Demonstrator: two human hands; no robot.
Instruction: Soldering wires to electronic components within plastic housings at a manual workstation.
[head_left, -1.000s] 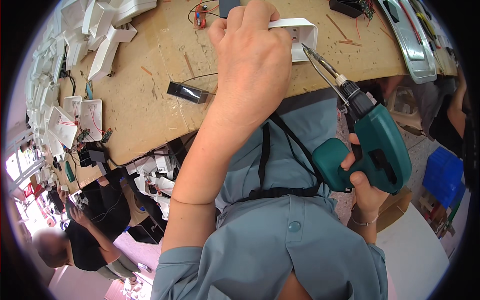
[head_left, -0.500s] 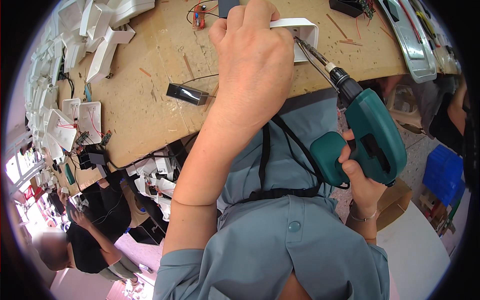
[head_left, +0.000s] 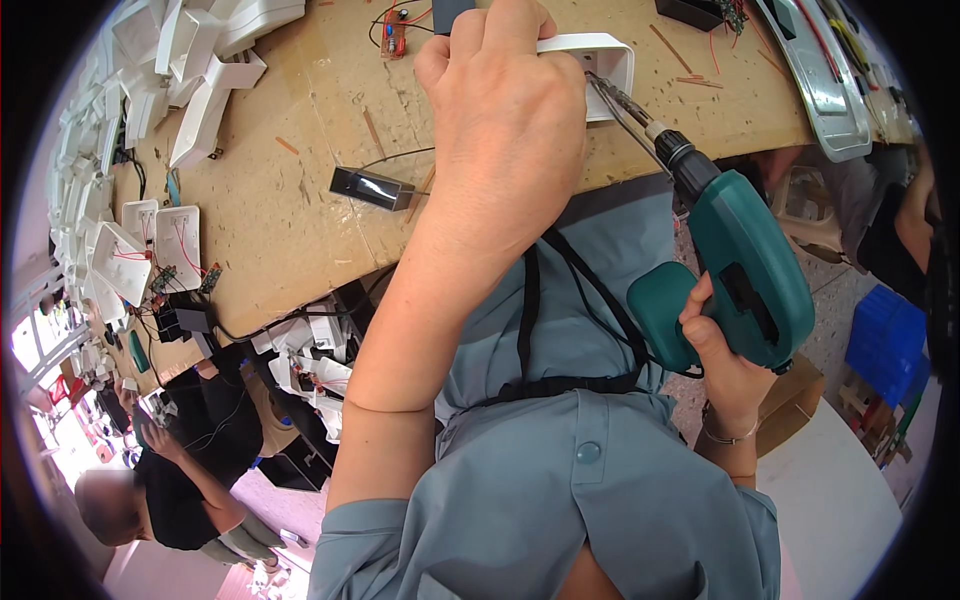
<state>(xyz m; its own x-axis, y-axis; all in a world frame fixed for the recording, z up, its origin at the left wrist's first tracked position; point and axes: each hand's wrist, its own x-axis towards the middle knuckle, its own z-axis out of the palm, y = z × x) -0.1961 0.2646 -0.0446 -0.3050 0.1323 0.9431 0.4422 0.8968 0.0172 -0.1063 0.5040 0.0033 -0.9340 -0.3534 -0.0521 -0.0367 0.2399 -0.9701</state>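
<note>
Two bare hands meet at one white housing [head_left: 612, 60] on the workbench [head_left: 300, 230], its open face turned toward the body. Nearest the body, to the right of the housing, the right hand [head_left: 728, 365] is wrapped around the handle of a green pistol-shaped tool [head_left: 750, 260]. The tool slants away and leftward, so the housing lies well ahead of the right grip, past the slim metal tip. That tip reaches into the housing's open side; whether it touches an inner wall I cannot tell.

The left hand [head_left: 510, 120], back upward and fingers bent, covers the housing's left end, so the visible part juts out from this hand's right side. Its fingertips are hidden, and I cannot tell what they clasp, if anything.

Left of the housing and closer to the body lies a glossy black box [head_left: 372, 187]. Just right of the housing are thin brown strips [head_left: 697, 81]; farther right sits a metal tray [head_left: 843, 140]. Left of the housing, past the left hand, are a dark grey block [head_left: 453, 15] and a small circuit board [head_left: 393, 37]. Well left of the housing stand open white cases [head_left: 180, 245] with red wires. Farthest from the housing, beyond the workbench, is another person [head_left: 190, 490] in black.
</note>
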